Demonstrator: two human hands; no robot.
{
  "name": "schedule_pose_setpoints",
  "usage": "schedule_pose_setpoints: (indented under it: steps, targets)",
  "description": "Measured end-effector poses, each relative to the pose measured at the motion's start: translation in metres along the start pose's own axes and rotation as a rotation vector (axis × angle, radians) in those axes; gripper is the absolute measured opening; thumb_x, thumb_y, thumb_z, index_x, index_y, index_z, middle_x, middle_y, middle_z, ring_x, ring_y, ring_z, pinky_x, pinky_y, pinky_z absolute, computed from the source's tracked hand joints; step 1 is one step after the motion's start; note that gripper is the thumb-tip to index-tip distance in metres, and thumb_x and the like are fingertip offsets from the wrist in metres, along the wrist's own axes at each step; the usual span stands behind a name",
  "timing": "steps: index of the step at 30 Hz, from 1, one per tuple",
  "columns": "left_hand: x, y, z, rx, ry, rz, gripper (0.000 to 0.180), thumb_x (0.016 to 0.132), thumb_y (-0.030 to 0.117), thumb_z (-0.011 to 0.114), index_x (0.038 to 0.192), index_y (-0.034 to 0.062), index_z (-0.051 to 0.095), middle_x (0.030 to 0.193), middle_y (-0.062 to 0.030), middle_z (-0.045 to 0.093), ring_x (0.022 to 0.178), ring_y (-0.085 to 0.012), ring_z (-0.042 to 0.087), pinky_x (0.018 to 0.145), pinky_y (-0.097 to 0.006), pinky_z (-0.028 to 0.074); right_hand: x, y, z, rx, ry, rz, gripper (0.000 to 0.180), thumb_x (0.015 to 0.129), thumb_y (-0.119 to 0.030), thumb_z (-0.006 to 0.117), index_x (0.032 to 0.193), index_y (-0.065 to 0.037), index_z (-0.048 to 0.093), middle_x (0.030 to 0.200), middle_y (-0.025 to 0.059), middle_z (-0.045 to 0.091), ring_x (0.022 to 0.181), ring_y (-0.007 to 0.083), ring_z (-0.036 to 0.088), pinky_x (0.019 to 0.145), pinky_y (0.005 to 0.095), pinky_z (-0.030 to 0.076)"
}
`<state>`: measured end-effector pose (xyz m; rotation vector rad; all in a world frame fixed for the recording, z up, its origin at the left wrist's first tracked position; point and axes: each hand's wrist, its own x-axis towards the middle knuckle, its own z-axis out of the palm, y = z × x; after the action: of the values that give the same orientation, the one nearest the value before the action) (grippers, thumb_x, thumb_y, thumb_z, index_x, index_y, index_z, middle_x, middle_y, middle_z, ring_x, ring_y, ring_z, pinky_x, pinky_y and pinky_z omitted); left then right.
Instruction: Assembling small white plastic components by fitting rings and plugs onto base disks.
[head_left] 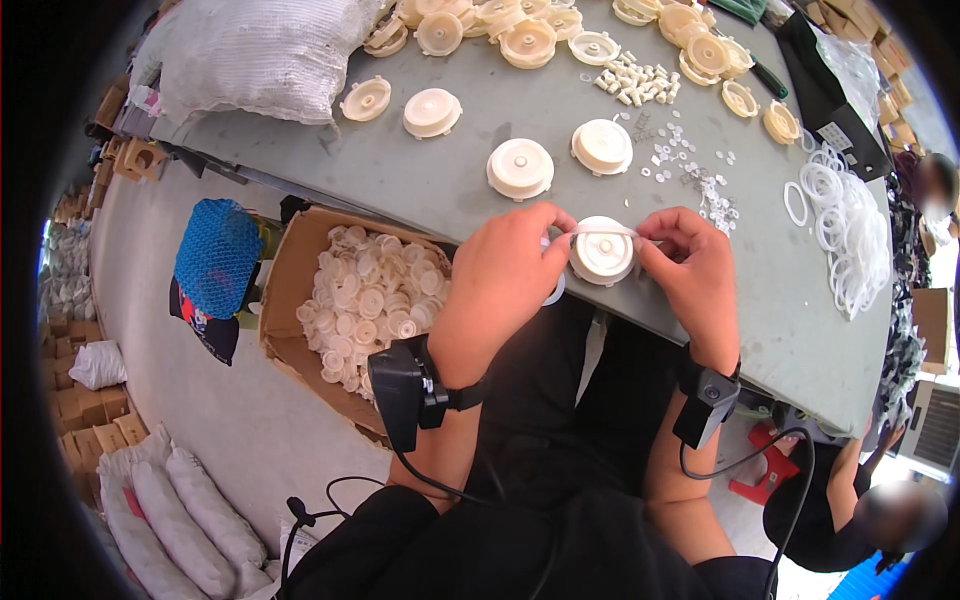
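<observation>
At the table's near edge lies a round white plastic cap [602, 262] with a small central knob. A white sealing ring [606, 229] is drawn across the cap's far side. My left hand [512, 275] pinches the ring's left end, and my right hand [695, 265] pinches its right end; both are closed. Part of a translucent ring [557, 291] shows under my left fingers; how it is held is hidden. Just beyond my hands sit two more white caps, one on the left [520, 168] and one on the right [602, 147].
White rings [850, 230] are heaped at the table's right. Small washers [700, 185] and short white plugs [637, 80] lie farther back, near cream caps [527, 43]. A cardboard box [290, 290] of white discs stands left of my legs. Another person [850, 500] is at lower right.
</observation>
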<state>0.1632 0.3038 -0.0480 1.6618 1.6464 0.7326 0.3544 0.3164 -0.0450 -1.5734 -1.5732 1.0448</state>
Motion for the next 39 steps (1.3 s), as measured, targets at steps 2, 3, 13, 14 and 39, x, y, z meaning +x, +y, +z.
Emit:
schedule_pose_setpoints:
  steps: [2, 3, 13, 14, 39]
  targets:
    - [0.004, -0.001, -0.001, -0.016, -0.025, -0.013, 0.020, 0.083, 0.020, 0.062, 0.094, 0.0035, 0.065, 0.068, -0.0088, 0.060, 0.062, -0.0167, 0.058, 0.060, -0.030, 0.044, 0.003, -0.002, 0.002, 0.082, 0.018, -0.009, 0.018, 0.078, -0.008, 0.065, 0.093, 0.002, 0.065, 0.076, 0.0059, 0.066, 0.059, 0.0086, 0.052, 0.057, 0.0246, 0.044]
    - [0.007, -0.002, -0.001, -0.017, -0.027, -0.013, 0.020, 0.083, 0.020, 0.062, 0.094, 0.0035, 0.065, 0.068, -0.0088, 0.060, 0.062, -0.0167, 0.058, 0.060, -0.030, 0.044, 0.004, -0.001, 0.003, 0.082, 0.018, -0.007, 0.018, 0.078, -0.008, 0.065, 0.093, 0.002, 0.065, 0.076, 0.0059, 0.066, 0.059, 0.0086, 0.052, 0.057, 0.0246, 0.044]
    - [0.013, -0.003, -0.005, 0.104, 0.028, -0.017, 0.022, 0.087, 0.024, 0.056, 0.091, 0.0048, 0.064, 0.081, -0.0155, 0.064, 0.076, -0.0333, 0.062, 0.066, -0.041, 0.047, 0.014, -0.005, 0.009, -0.112, 0.025, -0.112, 0.013, 0.083, -0.008, 0.062, 0.087, 0.004, 0.063, 0.071, 0.0110, 0.064, 0.061, 0.0172, 0.057, 0.059, 0.0284, 0.046]
    - [0.011, -0.006, -0.003, 0.131, 0.004, -0.047, 0.022, 0.087, 0.025, 0.055, 0.090, 0.0051, 0.064, 0.081, -0.0163, 0.064, 0.079, -0.0345, 0.061, 0.067, -0.042, 0.047, 0.011, -0.004, 0.011, -0.076, 0.026, -0.114, 0.012, 0.084, -0.008, 0.062, 0.087, 0.004, 0.063, 0.070, 0.0077, 0.063, 0.061, 0.0137, 0.056, 0.057, 0.0268, 0.045]
    - [-0.018, 0.002, 0.006, 0.035, -0.013, 0.126, 0.042, 0.082, 0.027, 0.065, 0.121, 0.0146, 0.057, 0.100, -0.0120, 0.066, 0.089, -0.0319, 0.062, 0.074, -0.040, 0.049, 0.011, 0.004, 0.009, 0.083, -0.011, -0.129, 0.010, 0.081, -0.002, 0.059, 0.090, 0.000, 0.064, 0.066, 0.0036, 0.058, 0.058, 0.0090, 0.050, 0.055, 0.0242, 0.041]
